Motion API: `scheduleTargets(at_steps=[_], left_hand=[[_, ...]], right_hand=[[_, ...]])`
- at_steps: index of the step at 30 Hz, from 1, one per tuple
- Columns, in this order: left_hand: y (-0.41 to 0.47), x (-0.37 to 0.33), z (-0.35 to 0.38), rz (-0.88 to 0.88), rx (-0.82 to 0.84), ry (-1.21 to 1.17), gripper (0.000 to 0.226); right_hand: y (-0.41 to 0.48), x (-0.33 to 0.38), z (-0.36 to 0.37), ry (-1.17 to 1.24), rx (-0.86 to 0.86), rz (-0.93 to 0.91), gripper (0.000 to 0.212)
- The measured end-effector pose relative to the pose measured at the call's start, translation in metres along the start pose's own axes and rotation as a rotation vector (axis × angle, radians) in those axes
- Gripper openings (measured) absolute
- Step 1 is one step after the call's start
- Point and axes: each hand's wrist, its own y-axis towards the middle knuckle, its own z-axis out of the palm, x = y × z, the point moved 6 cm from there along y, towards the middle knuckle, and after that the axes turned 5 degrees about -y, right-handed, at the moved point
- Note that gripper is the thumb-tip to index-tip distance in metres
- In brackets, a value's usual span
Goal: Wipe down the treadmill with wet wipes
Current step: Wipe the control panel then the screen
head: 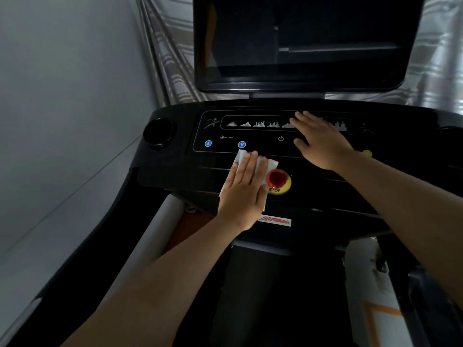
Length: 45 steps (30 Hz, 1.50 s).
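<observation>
One white wipe (pixel 271 164) lies flat on the treadmill (pixel 175 171) panel, just left of the red stop button (pixel 276 180). The left hand (pixel 244 194) presses it down with straight fingers and hides most of it. The right hand (pixel 320 141) lies flat and open on the far row of lights, holding nothing, and covers part of it. One round cup hole (pixel 159 132) at the far left is too dark to see inside. Two blue buttons (pixel 241 144) sit near the wipe. The screen (pixel 300 41) is cut off on top.
</observation>
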Motion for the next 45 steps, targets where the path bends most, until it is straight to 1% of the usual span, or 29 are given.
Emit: scheduleTargets(at_steps=[3,6,9,18,20,24,27,29,32,36,38,41,44,45], left_hand=[[-0.016,-0.008,0.004,0.025,-0.051,-0.023,0.062],[-0.031,-0.020,0.013,0.021,-0.090,-0.022,0.062],[-0.039,-0.032,0.019,-0.010,-0.109,-0.014,0.064],[-0.054,-0.050,0.026,-0.055,-0.095,-0.008,0.070],[-0.059,-0.055,0.027,-0.072,-0.090,-0.015,0.071],[-0.067,-0.074,0.033,-0.037,-0.077,-0.027,0.072],[-0.065,-0.084,0.035,-0.063,-0.085,-0.019,0.072],[-0.061,-0.088,0.036,-0.055,-0.068,-0.009,0.072],[-0.052,-0.096,0.034,0.021,-0.011,-0.001,0.070],[-0.027,-0.107,0.032,0.087,0.098,0.010,0.071],[-0.016,-0.111,0.032,0.083,0.152,0.018,0.071],[-0.004,-0.117,0.033,0.052,0.191,0.011,0.071],[0.016,-0.126,0.028,0.000,0.193,-0.044,0.076],[0.025,-0.127,0.027,-0.029,0.183,-0.063,0.075]], right_hand=[[-0.030,-0.017,0.003,-0.074,-0.114,-0.034,0.054],[-0.038,-0.018,0.008,-0.074,-0.169,0.012,0.053],[-0.038,-0.014,0.009,-0.068,-0.155,0.067,0.053],[-0.043,-0.010,0.015,-0.038,-0.116,0.122,0.054],[-0.044,-0.011,0.014,-0.043,-0.104,0.113,0.054],[-0.049,-0.013,0.012,-0.040,-0.102,0.048,0.054],[-0.057,-0.017,0.010,-0.025,-0.123,-0.009,0.054],[-0.063,-0.023,0.009,-0.036,-0.122,-0.041,0.054],[-0.070,-0.038,0.006,-0.081,-0.117,-0.079,0.053],[-0.075,-0.066,-0.003,-0.086,-0.138,-0.004,0.054],[-0.077,-0.077,-0.004,-0.071,-0.136,0.038,0.054],[-0.079,-0.081,0.002,-0.002,-0.109,0.061,0.054],[-0.080,-0.078,0.005,0.001,-0.173,0.096,0.054],[-0.081,-0.078,0.005,-0.005,-0.198,0.104,0.054]])
